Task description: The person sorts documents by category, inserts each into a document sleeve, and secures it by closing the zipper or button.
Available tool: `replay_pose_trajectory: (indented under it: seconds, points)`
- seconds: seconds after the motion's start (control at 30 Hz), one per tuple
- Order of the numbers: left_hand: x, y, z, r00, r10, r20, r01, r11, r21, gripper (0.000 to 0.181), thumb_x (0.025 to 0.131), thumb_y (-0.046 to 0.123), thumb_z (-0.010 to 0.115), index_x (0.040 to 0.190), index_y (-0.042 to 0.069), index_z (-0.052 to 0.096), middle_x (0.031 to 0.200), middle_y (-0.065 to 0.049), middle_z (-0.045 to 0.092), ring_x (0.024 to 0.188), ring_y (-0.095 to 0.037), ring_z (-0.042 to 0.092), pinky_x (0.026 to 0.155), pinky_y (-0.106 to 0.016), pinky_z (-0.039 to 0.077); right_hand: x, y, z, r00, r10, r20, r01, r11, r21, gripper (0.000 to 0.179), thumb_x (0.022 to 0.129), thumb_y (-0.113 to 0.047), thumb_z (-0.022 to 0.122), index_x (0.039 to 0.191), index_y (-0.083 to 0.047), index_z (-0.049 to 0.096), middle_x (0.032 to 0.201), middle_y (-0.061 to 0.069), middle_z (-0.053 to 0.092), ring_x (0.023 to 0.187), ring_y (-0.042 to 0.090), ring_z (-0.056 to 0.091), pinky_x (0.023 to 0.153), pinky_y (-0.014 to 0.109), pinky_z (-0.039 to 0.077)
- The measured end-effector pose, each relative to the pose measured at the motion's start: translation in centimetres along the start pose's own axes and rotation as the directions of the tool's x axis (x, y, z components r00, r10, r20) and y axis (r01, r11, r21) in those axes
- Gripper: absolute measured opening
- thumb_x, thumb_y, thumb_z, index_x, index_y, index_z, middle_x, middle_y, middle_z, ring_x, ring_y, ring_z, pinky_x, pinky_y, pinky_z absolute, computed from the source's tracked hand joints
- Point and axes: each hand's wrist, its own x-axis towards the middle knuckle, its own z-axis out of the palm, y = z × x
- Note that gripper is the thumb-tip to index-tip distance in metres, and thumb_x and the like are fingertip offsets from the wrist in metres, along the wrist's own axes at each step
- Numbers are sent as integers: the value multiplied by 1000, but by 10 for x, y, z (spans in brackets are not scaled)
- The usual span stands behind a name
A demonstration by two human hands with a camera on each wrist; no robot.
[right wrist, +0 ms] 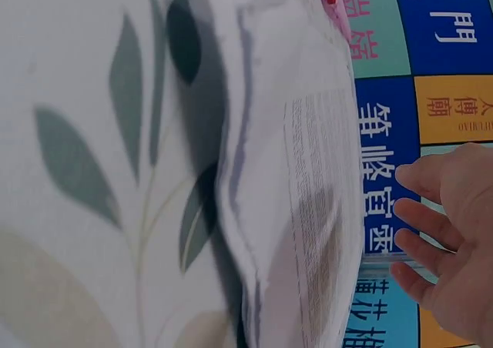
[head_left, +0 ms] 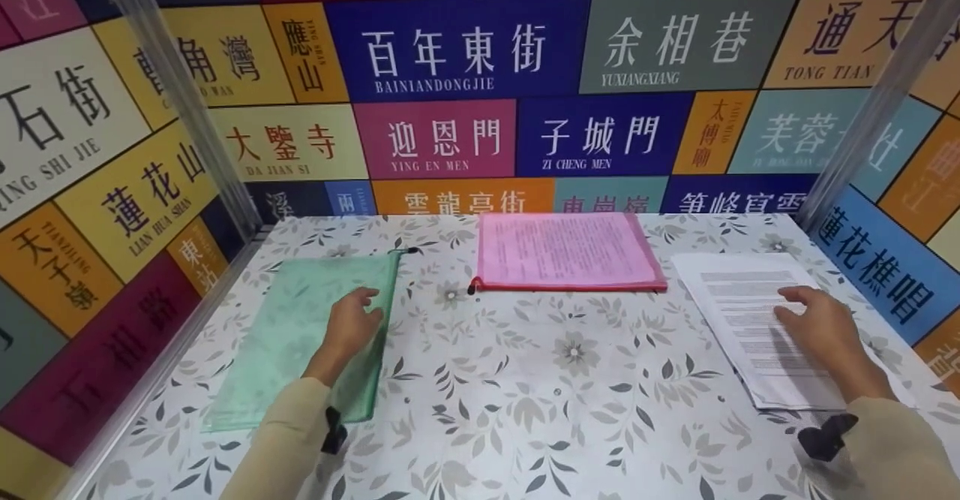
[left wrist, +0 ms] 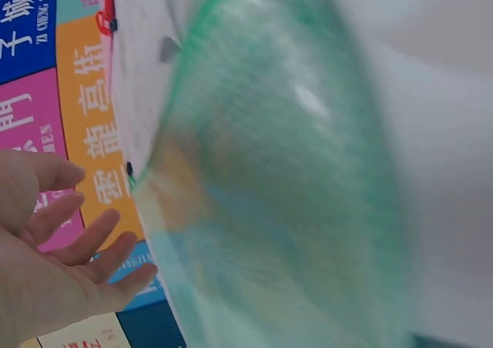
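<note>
My left hand (head_left: 352,326) hovers over the right side of a green translucent zip folder (head_left: 292,320), its fingers loosely bent with nothing between them. The left wrist view shows that hand (left wrist: 69,248) with spread fingers, and the green folder (left wrist: 285,171) blurred beside it. Over a stack of printed papers (head_left: 750,320) on the right is my right hand (head_left: 821,331), fingers relaxed and holding nothing. In the right wrist view the slightly wavy edge of the paper stack (right wrist: 269,155) shows, apart from the right hand (right wrist: 454,232).
A pink zip folder (head_left: 566,251) with a printed sheet inside lies at the table's back middle, its red zip toward me. The table (head_left: 510,417) has a leaf-patterned cover. Walls with coloured name signs (head_left: 457,46) and clear corner posts (head_left: 187,102) enclose the back and sides.
</note>
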Motion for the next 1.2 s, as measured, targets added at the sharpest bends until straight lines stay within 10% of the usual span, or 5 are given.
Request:
replay_pose_trajectory:
  seconds: [0.73,1.2]
  points:
    - [-25,-14,-15,965,-215,151,185,964,189,61,100,31,57,146,-7,43,144,-29,50,137,-44,46,113,-58,40,-15,58,-10,954,298,35,-298,955,-9,68,102,-20,50,153,9,16,156,40,14,135,59,24,111,73,28]
    - [-34,-4,-9,940,-260,223,175,924,340,81,93,42,67,152,-3,34,150,-31,40,140,-46,39,109,-80,23,-17,58,-12,917,396,46,-391,916,-85,75,101,-24,57,150,14,14,153,42,14,128,57,27,111,73,30]
